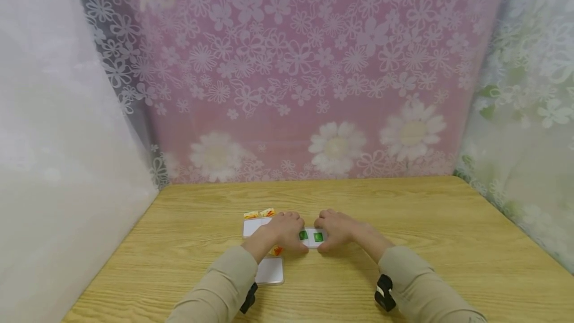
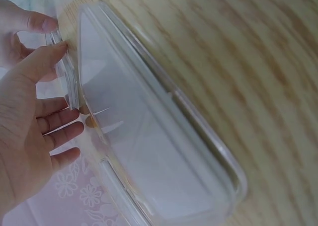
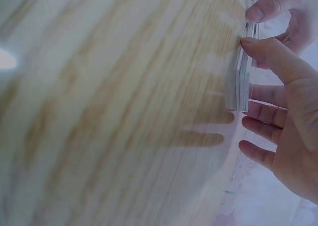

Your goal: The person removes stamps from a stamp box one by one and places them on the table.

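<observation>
Side by side at the middle of the table lie two small white card-like pieces, each with a green square, the left piece (image 1: 303, 235) and the right piece (image 1: 318, 237). My left hand (image 1: 289, 232) grips the left one by its near and far edges, thumb toward me. The right hand (image 1: 337, 230) holds the other piece the same way. Seen edge-on in the right wrist view, the layered clear-edged stack (image 3: 242, 82) sits between thumb and fingers of the right hand (image 3: 293, 102). In the left wrist view the left hand (image 2: 25, 112) pinches its stack (image 2: 70, 82).
A flat clear-edged white case (image 1: 270, 270) lies left of the hands, near me. Beyond it is another white flat piece (image 1: 252, 227), partly behind the left arm. Two yellow-orange pieces (image 1: 267, 212) lie farther back. A patterned curtain (image 1: 291, 88) hangs behind the wooden table (image 1: 430, 243).
</observation>
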A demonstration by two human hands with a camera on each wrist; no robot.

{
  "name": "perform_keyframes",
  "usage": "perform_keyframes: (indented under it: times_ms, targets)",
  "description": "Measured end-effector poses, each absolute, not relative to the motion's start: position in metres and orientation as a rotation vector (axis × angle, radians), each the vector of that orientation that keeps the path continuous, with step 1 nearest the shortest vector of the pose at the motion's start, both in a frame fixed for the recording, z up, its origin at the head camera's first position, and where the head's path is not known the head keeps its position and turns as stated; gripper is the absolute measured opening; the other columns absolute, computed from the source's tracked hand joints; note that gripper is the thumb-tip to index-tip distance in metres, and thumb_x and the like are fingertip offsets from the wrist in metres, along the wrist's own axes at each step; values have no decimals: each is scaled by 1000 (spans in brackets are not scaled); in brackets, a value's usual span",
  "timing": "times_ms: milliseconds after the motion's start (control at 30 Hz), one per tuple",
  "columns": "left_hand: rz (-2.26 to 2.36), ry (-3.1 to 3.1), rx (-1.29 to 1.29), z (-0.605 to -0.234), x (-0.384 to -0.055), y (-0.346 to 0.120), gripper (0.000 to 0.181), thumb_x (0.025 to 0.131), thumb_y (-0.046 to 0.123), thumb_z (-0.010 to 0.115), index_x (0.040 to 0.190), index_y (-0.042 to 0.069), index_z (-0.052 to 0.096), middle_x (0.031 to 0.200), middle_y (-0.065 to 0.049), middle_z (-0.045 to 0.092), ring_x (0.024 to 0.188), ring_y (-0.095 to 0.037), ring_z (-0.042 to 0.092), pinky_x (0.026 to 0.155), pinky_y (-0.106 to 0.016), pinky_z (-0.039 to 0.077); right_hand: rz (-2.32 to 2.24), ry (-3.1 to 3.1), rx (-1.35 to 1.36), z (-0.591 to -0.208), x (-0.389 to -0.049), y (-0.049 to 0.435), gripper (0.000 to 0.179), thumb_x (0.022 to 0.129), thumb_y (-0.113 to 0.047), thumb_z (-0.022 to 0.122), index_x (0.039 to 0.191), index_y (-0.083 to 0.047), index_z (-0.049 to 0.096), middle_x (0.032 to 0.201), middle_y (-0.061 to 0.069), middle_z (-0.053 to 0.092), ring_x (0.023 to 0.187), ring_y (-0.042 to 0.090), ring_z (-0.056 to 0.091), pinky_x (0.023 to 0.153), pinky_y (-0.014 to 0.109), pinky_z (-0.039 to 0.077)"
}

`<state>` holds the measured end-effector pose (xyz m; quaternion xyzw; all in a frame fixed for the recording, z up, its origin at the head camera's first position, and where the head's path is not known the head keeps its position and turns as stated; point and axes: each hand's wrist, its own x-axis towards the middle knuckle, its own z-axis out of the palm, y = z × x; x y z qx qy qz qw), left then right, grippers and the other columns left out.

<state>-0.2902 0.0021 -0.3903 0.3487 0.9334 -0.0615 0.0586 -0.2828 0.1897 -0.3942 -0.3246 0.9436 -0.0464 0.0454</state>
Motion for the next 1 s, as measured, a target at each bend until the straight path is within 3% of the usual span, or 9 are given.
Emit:
perform_keyframes:
  times_ms: [433, 1000]
  targets:
    - [-184, 2815, 1095, -391, -292, 1, 48, 76, 50, 63, 108, 15, 58, 104, 3, 51, 95, -14, 46, 88, -33, 37, -163, 2860, -976, -392, -283, 188, 44, 71, -39, 72, 103, -10, 63, 95, -4, 52, 81, 13, 43, 69, 31, 39]
    - [-151, 2791, 1089, -390, -294, 0, 49, 77, 49, 62, 112, 15, 55, 105, 3, 50, 94, -14, 44, 91, -35, 37, -222, 2860, -1015, -395, -283, 190, 42, 72, -36, 73, 104, -10, 63, 96, -3, 50, 81, 13, 42, 68, 28, 39]
